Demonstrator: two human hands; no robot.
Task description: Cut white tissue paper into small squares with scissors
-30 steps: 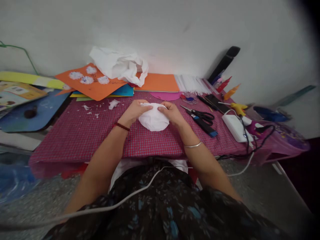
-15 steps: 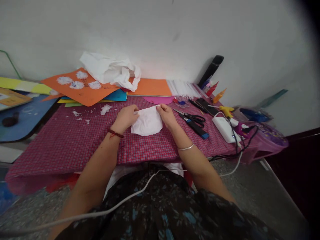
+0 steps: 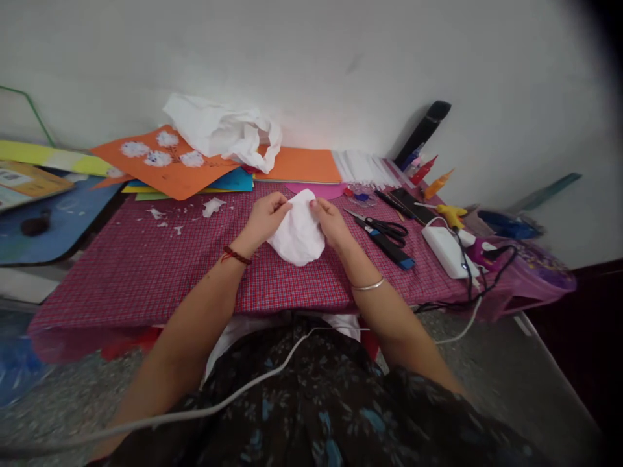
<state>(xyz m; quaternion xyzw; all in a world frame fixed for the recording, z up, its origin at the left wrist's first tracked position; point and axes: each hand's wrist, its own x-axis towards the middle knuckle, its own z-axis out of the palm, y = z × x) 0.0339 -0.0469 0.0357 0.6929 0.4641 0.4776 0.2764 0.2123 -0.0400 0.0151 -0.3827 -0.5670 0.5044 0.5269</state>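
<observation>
A thin white piece of tissue paper (image 3: 298,235) with a rounded lower edge hangs between both hands, over the checked tablecloth. My left hand (image 3: 268,215) pinches its upper left side between thumb and fingers. On the other side, my right hand (image 3: 331,220) grips the upper right edge, thumb on top. A pair of black scissors (image 3: 384,228) lies to the right of my right hand, partly over a blue and black utility knife (image 3: 395,250). Left of my left hand lie torn white paper scraps (image 3: 213,207).
Crumpled white tissue (image 3: 219,126) rests on an orange sheet with white flowers (image 3: 187,185) near the wall. White sticks (image 3: 365,168), a yellow glue gun (image 3: 452,215), a white power strip (image 3: 448,251) and cables stand at right. A white cord (image 3: 253,383) crosses my lap.
The tissue paper has been turned, so a rounded point now rises between my hands where a straight upper edge was. Both hands keep hold of it. The camera view has shifted slightly.
</observation>
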